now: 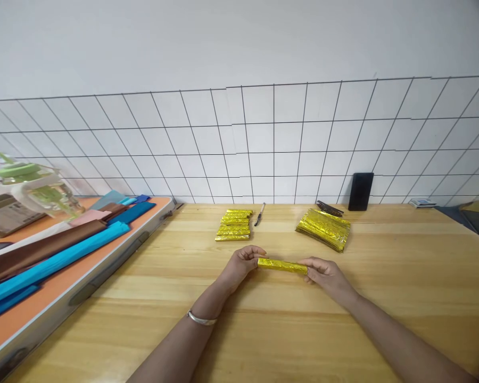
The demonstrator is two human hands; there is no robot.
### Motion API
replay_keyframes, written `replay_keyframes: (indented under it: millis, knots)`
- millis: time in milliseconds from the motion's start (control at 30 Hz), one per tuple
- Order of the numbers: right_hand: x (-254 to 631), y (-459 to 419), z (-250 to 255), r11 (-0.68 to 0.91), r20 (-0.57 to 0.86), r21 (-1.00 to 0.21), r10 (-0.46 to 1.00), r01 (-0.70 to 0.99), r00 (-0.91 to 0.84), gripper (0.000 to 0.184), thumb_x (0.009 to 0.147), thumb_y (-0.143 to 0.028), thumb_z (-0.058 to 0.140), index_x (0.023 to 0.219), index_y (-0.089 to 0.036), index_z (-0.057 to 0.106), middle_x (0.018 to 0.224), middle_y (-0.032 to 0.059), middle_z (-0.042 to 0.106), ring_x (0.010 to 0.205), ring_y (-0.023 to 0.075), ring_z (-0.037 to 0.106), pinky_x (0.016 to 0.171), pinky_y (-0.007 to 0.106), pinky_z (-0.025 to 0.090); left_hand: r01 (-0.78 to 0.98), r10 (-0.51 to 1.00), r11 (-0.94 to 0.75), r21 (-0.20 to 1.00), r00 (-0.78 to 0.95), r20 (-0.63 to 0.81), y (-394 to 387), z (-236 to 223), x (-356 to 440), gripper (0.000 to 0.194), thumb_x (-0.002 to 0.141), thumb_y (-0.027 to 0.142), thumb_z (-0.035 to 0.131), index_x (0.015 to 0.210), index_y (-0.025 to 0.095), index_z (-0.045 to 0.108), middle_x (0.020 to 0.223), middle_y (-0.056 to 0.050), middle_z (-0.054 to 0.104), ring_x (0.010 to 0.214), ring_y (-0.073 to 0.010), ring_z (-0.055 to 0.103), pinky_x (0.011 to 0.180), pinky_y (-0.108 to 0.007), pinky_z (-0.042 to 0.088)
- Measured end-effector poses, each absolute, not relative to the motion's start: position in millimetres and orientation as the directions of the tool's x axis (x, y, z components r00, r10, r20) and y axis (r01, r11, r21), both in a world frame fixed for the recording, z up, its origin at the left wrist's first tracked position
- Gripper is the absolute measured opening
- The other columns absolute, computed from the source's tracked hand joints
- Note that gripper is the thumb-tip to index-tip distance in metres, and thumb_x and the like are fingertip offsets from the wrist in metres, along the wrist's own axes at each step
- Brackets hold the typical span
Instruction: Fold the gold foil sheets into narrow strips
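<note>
A narrow folded strip of shiny gold foil paper point(282, 265) spans the gap between my hands, just above the wooden table. My left hand point(243, 266) pinches its left end, and my right hand point(322, 272) is closed on the right end. Behind my left hand lies a row of several similar folded gold strips point(233, 225). Beyond my right hand rests a stack of flat gold foil sheets point(324, 229), its edges slightly fanned.
A pen point(259, 215) lies beside the folded strips. Behind the stack is a dark patterned strip point(329, 208); a black phone-like slab point(361, 191) leans on the tiled wall. At left, an orange-topped surface point(104, 255) carries blue and brown paper rolls, a box point(10, 215) and a green-lidded bottle point(35, 183).
</note>
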State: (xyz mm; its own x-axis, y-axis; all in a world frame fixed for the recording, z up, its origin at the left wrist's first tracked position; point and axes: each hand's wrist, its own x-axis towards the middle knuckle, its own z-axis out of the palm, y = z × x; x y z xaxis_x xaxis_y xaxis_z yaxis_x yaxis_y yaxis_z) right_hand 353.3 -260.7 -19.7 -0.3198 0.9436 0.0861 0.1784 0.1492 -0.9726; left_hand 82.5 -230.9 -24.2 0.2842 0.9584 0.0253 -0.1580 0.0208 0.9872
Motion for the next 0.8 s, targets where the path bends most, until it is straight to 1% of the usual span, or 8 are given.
replay_keyframes:
  millis: [167,333,467,700,800]
  knots:
    - [354.4,-260.3,-22.7,0.179,0.105,-0.958,0.946,0.223,-0.307,0.039,0.08,-0.043,0.055,0.105,-0.015,0.065,0.068,0.0013,0.061,0.059,0.0116,0.056,0.058,0.026,0.048,-0.133,0.958,0.011,0.991,0.285,0.028,-232.4,-20.7,82.7,0.022,0.07,0.025,0.066,0.089,0.015,0.061,0.083,-0.004,0.068,0.068,-0.0126,0.06,0.064,-0.023,0.043]
    - [352.5,-261.9,-22.2,0.231,0.156,-0.934,0.951,0.275,-0.268,0.036,0.079,-0.043,0.054,0.099,-0.016,0.067,0.063,0.0007,0.06,0.055,0.0115,0.054,0.055,0.025,0.046,-0.095,0.97,-0.02,0.995,0.238,0.042,-232.8,-17.9,83.6,0.02,0.069,0.025,0.065,0.086,0.014,0.063,0.074,-0.002,0.065,0.061,-0.0102,0.055,0.058,-0.02,0.039]
    - [351.1,-263.1,-22.0,0.239,0.168,-0.928,0.953,0.286,-0.252,0.033,0.078,-0.044,0.056,0.094,-0.018,0.068,0.061,0.0001,0.06,0.054,0.0117,0.054,0.053,0.024,0.045,-0.088,0.975,-0.02,0.996,0.22,0.039,-232.9,-17.9,83.1,0.019,0.068,0.022,0.065,0.084,0.014,0.064,0.068,0.0,0.063,0.057,-0.0087,0.052,0.056,-0.019,0.037]
    - [350.7,-262.5,-25.5,0.205,0.141,-0.943,0.96,0.261,-0.244,0.029,0.078,-0.041,0.056,0.09,-0.016,0.066,0.059,-0.0014,0.056,0.053,0.0107,0.052,0.052,0.023,0.044,-0.111,0.98,-0.004,0.994,0.198,0.026,-232.2,-18.7,84.1,0.017,0.066,0.019,0.066,0.081,0.013,0.064,0.073,-0.003,0.067,0.061,-0.0109,0.057,0.059,-0.021,0.041]
    - [349.9,-262.5,-25.2,0.189,0.125,-0.945,0.963,0.268,-0.238,0.03,0.079,-0.042,0.055,0.091,-0.016,0.065,0.06,-0.0011,0.057,0.053,0.0112,0.052,0.052,0.024,0.044,-0.126,0.984,-0.001,0.992,0.177,0.024,-231.2,-20.2,84.5,0.017,0.066,0.02,0.067,0.081,0.012,0.063,0.075,-0.004,0.068,0.061,-0.011,0.057,0.06,-0.022,0.043]
